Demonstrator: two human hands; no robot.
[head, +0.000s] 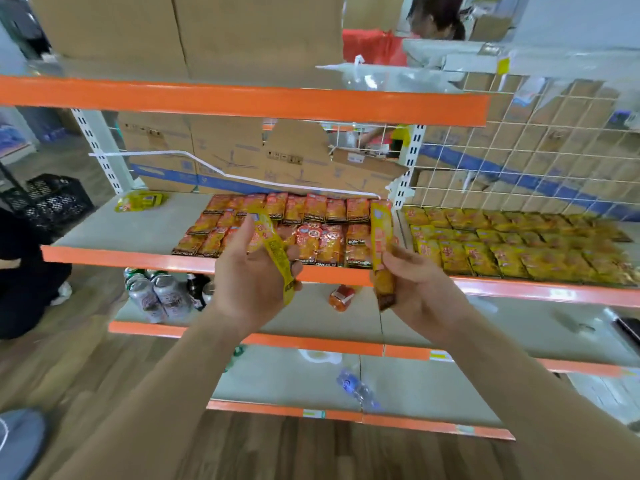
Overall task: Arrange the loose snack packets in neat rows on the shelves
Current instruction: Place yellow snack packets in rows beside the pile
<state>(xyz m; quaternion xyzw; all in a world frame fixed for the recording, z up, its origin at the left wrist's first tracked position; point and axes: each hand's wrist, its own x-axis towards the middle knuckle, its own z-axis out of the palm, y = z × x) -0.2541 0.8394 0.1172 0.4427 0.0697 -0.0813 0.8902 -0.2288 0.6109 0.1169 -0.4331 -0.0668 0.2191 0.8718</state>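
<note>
My left hand (252, 271) grips a yellow snack packet (273, 251) edge-on in front of the middle shelf (121, 230). My right hand (412, 285) holds a second yellow packet (381, 244) upright, also edge-on. Behind them, orange packets (311, 223) lie in rows on the shelf. To the right, yellow packets (519, 244) fill the neighbouring shelf in rows. One loose yellow packet (138, 200) lies alone at the shelf's back left.
Cardboard boxes (225, 157) stand behind the shelf, with a wire grid (536, 143) at the right. Bottles (156, 292) and an orange packet (343, 296) sit on the lower shelf. A black crate (45, 199) and a crouching person (24, 271) are at the left.
</note>
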